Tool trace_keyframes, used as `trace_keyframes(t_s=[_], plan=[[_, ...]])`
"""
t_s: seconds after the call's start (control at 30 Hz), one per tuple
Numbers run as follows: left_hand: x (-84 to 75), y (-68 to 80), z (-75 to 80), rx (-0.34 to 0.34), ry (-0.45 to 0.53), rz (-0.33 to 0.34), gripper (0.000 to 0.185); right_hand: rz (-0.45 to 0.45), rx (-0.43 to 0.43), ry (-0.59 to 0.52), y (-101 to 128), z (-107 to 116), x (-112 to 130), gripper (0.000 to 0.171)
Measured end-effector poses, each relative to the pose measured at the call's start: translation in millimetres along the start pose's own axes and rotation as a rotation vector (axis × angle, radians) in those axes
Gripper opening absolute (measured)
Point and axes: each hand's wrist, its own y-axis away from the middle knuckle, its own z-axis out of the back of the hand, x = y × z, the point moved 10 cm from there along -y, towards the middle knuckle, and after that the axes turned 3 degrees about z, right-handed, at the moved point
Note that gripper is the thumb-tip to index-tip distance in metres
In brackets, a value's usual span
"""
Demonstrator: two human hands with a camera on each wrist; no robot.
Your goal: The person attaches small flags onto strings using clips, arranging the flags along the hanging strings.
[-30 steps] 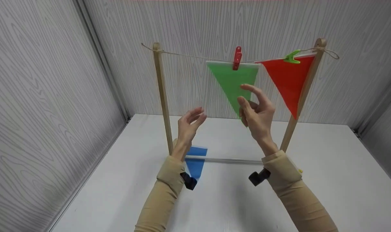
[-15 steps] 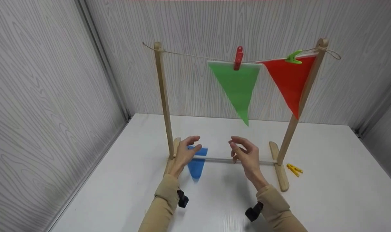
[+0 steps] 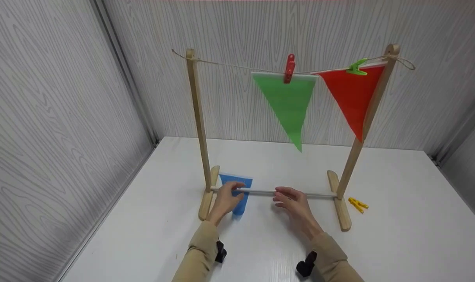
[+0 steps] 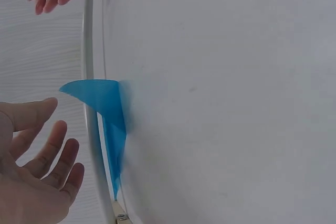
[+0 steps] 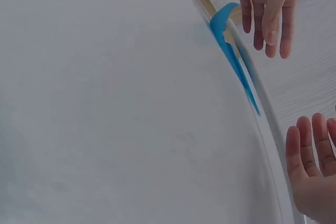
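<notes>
A blue triangular pennant (image 3: 233, 179) lies across the white crossbar (image 3: 317, 194) low on a wooden stand. My left hand (image 3: 224, 200) hovers over it, partly covering it, thumb and fingers apart with nothing between them. The left wrist view shows the pennant's tip (image 4: 86, 88) curling up just beyond that hand's thumb. Farther right, my right hand (image 3: 296, 204) is held near the crossbar with its fingers loosely extended and nothing in them. From the string (image 3: 229, 65) hang a green pennant (image 3: 286, 102) under a red clothespin (image 3: 289, 68) and a red pennant (image 3: 349, 94) under a green clothespin (image 3: 357, 67).
Wooden posts stand at left (image 3: 198, 117) and right (image 3: 354, 156), on flat wooden feet. A yellow clothespin (image 3: 356, 204) lies on the white table (image 3: 409, 235) beyond the right foot. Grey wood-grain panels (image 3: 123, 164) enclose the table at the back and sides.
Both hands have come down from beside the hanging green pennant to the crossbar. The left hand now overlaps the blue pennant; the right has moved away from the green one.
</notes>
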Motion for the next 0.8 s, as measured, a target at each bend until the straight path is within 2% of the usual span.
trace_keyframes(t_s=[0.23, 0.43, 0.67, 0.8], plan=[[6.0, 4.9, -4.2, 0.036, -0.056, 0.005, 0.029, -0.034, 0.045, -0.035, -0.4, 2.8, -11.6, 0.044], [11.8, 9.9, -0.5, 0.06, -0.072, 0.029, 0.036, -0.059, 0.093, -0.003, -0.5, 2.9, -18.1, 0.042], [12.1, 13.4, -3.6, 0.149, -0.112, -0.038, 0.037, -0.088, 0.118, 0.088, 0.2, 4.3, -23.9, 0.041], [12.1, 15.3, -4.6, 0.177, -0.151, -0.081, 0.038, -0.097, 0.119, 0.098, -0.7, 5.8, -25.1, 0.041]])
